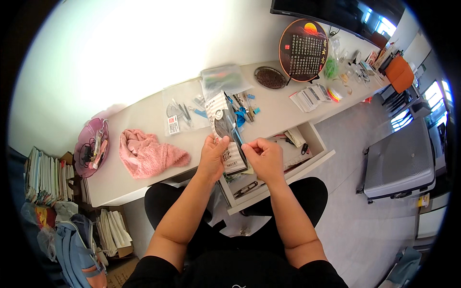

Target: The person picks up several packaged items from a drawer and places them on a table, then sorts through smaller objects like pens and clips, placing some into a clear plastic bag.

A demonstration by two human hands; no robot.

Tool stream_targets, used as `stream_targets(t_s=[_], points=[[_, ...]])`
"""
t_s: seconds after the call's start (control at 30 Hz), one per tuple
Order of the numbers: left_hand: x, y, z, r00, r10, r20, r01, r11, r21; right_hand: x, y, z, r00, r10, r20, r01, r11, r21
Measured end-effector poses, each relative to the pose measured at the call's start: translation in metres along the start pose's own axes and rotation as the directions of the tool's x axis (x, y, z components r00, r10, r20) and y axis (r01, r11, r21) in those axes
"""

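Observation:
My left hand (212,156) grips a long open box (235,161), striped white and grey with black sides, tilted above the desk's front edge. My right hand (264,156) is closed in a pinch at the box's right side. A slim blue, pen-like thing (236,135) runs along the box's opening toward those fingertips; whether they hold it, I cannot tell. Behind the box lie several pens and blue pieces (247,111). A clear plastic bag (185,115) with a protractor and pens is to its left. Below my hands, the open drawer (288,169) holds scissors (246,189) and small items.
On the white desk (115,192) are a pink fluffy cloth (149,156), a purple basket (86,144), stacked cards (309,97), an oval dish (270,78) and a round plaque (303,50). A grey suitcase (398,158) stands right; a blue backpack (74,254) and books (48,175) are left.

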State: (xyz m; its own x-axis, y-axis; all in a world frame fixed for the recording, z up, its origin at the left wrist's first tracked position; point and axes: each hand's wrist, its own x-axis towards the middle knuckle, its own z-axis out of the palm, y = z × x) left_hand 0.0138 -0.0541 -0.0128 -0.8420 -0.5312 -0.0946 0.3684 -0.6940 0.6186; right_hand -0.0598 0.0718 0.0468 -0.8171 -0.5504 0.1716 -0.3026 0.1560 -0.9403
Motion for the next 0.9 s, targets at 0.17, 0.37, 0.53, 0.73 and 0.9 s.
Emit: stream_targets(t_s=[0.17, 0.37, 0.53, 0.73, 0.9], points=[[-0.001, 0.000, 0.006, 0.999, 0.037, 0.013, -0.037, 0.998, 0.042, -0.001, 0.008, 0.003, 0.995, -0.044, -0.086, 0.045, 0.999, 0.009], [-0.003, -0.004, 0.006, 0.997, 0.066, -0.034, -0.064, 0.996, 0.069, -0.005, 0.016, 0.011, 0.999, -0.012, -0.046, 0.013, 1.000, 0.025], [-0.005, 0.002, 0.010, 0.997, 0.075, -0.016, -0.073, 0.994, 0.082, 0.000, 0.003, -0.014, 0.875, 0.374, 0.307, -0.473, 0.797, 0.376], [-0.005, 0.002, 0.006, 0.998, 0.060, -0.004, -0.059, 0.997, 0.056, -0.005, 0.029, -0.008, 0.802, 0.429, 0.416, -0.589, 0.686, 0.427], [-0.008, 0.003, 0.013, 0.998, 0.054, 0.037, -0.057, 0.996, 0.068, -0.005, 0.018, -0.012, 0.773, 0.453, 0.444, -0.627, 0.652, 0.425]])
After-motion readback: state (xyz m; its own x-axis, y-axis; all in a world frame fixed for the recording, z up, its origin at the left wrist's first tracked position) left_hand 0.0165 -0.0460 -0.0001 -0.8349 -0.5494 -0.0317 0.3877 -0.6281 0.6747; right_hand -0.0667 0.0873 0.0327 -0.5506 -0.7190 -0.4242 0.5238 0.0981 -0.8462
